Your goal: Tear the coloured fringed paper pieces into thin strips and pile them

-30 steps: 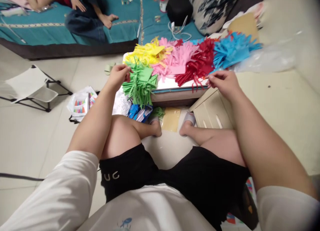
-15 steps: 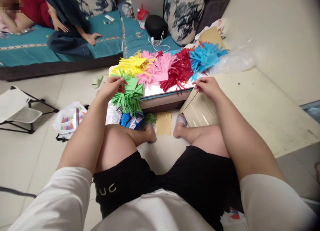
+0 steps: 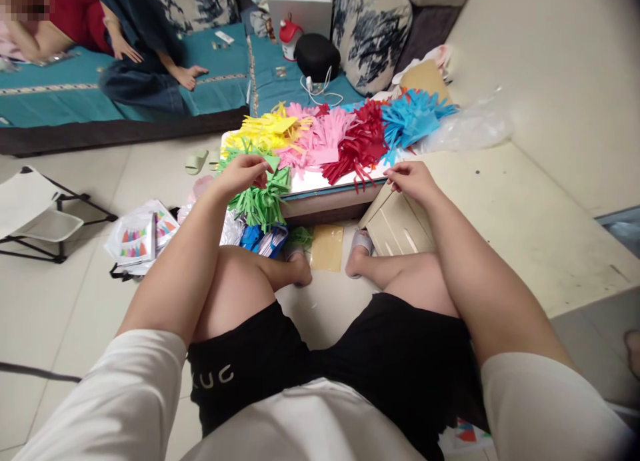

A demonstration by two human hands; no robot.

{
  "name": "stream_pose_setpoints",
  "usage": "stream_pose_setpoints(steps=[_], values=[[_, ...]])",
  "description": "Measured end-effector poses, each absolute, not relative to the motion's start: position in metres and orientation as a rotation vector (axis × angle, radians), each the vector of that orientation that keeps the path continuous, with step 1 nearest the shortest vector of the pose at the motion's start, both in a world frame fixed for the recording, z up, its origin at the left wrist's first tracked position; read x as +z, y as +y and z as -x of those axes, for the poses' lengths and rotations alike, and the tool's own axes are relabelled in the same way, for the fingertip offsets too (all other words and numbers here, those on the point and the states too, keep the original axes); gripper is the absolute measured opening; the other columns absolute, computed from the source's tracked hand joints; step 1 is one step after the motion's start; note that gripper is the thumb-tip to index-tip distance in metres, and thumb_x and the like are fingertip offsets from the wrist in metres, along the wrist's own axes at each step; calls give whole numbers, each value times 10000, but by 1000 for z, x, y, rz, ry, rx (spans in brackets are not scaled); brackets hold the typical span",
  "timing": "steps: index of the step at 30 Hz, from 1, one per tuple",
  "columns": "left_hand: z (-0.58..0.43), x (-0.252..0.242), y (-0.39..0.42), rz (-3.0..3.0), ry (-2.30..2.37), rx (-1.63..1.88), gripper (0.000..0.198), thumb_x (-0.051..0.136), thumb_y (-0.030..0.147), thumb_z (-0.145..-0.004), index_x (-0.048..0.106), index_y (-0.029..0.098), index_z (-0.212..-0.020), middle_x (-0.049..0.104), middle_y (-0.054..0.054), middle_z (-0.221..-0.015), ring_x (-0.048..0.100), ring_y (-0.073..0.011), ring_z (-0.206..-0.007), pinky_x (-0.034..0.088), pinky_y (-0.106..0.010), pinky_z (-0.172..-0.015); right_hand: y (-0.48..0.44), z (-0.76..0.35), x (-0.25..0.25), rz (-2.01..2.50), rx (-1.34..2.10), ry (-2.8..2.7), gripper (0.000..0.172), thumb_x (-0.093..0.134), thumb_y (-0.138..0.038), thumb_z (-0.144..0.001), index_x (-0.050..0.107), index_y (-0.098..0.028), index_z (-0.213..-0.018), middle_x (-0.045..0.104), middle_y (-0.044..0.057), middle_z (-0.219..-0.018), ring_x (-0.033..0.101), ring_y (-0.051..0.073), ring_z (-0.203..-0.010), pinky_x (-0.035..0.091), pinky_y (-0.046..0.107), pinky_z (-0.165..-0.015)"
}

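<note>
Slightly nearer each other than half a second ago: the person's hands. Left hand (image 3: 243, 174) has shifted further across the green fringe (image 3: 260, 206); contact can't be told from here. Right hand (image 3: 413, 180) hangs near the corner of the white table (image 3: 306, 184), past the red fringe (image 3: 367, 138). Both sets of fingers curl, tips close; whether either pinches something thin, cannot tell. Yellow fringe (image 3: 267, 130), pink fringe (image 3: 327, 131), blue fringe (image 3: 417, 118): order unchanged. Judgement: hands repositioned, paper undisturbed.

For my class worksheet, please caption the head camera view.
Left hand by a green fringed bundle, right hand near a red bundle, with yellow, pink and blue bundles alongside.
</note>
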State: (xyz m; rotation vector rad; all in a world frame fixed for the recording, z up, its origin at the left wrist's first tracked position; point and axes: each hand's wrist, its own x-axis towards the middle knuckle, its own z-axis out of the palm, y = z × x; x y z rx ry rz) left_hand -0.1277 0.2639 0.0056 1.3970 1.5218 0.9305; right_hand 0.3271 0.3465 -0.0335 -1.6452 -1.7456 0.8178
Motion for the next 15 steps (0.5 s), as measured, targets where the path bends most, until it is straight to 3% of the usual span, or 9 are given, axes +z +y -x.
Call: stream_pose_setpoints(steps=[4, 7, 12, 15], values=[[111, 11, 261, -1383, 1472, 967, 158, 684, 276, -950, 733, 164, -850, 681, -24, -671, 671, -146, -625, 596, -258, -695, 368, -298, -48, 1846, 533, -1946, 153, 725, -262, -994, 816, -148, -1042, 831, 128, -932, 800, 282, -915, 623, 400, -974], [95, 15, 260, -1514, 1414, 896, 215, 698, 317, -968, 715, 176, -806, 694, -37, -668, 674, -159, -638, 580, -262, -693, 394, -274, -57, 1870, 466, -2026, 153, 792, -255, -948, 822, -156, -1061, 851, 182, -1128, 775, 368, -1198, 572, 443, -1119], [92, 14, 257, -1667, 1303, 803, 303, 695, 434, -976, 721, 193, -793, 735, -59, -676, 682, -179, -657, 542, -260, -665, 429, -254, -59, 1971, 411, -2100, 67, 812, -188, -894, 814, -143, -943, 839, 250, -1091, 785, 420, -1133, 598, 499, -1059], [99, 12, 253, -1692, 1319, 814, 318, 675, 454, -972, 721, 206, -778, 743, -62, -694, 680, -185, -674, 528, -265, -667, 446, -256, -43, 1975, 338, -2056, 121, 739, -150, -925, 821, -122, -1010, 835, 257, -1136, 780, 394, -1122, 604, 478, -1051]])
